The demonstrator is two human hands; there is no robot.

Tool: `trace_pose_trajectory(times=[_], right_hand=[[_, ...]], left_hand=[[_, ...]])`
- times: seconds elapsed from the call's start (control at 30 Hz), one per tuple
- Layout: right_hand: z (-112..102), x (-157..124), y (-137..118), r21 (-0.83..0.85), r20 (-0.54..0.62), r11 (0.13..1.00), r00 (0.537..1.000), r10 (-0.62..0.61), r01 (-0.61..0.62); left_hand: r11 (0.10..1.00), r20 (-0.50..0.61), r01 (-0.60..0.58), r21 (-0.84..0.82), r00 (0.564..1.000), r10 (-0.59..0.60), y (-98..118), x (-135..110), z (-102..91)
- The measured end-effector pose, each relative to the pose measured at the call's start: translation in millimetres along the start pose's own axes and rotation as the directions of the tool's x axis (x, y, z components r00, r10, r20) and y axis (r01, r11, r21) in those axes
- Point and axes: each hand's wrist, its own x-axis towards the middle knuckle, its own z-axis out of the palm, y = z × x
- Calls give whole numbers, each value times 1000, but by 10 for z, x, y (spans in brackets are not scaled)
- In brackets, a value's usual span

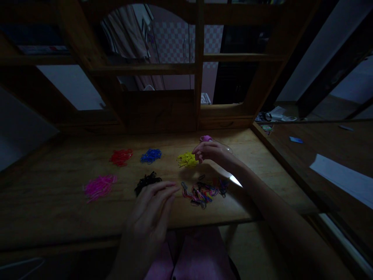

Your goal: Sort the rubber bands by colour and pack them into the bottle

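Observation:
My left hand (151, 212) is slightly blurred, its fingers stretched forward and apart from the thumb, holding nothing visible. It hangs at the near edge of a pile of black rubber bands (147, 181) and partly covers it. My right hand (208, 151) is over the right side of a yellow rubber band pile (186, 160), its fingers bent down and close together. Whatever is between those fingertips is hidden. A mixed heap of multicoloured rubber bands (204, 193) lies between my hands, nearer to me. Further left are red (121, 157), blue (150, 155) and pink rubber bands (99, 187).
A pink object (206, 138) with a clear part is partly hidden behind my right hand. The wooden desk (72, 217) has a shelf frame (145, 70) along its back. On the right, a lower surface holds white paper (344, 177) and a small blue card (296, 140).

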Motion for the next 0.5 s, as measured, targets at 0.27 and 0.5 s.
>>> trace_pose_trajectory(times=[0.27, 0.5], right_hand=[[-12, 9, 17, 25, 18, 999, 1000, -22, 22], [-18, 13, 11, 8, 21, 1000, 1000, -7, 7]], left_hand=[[989, 215, 108, -105, 973, -84, -96, 126, 617], [991, 338, -126, -39, 932, 131, 91, 157, 671]])
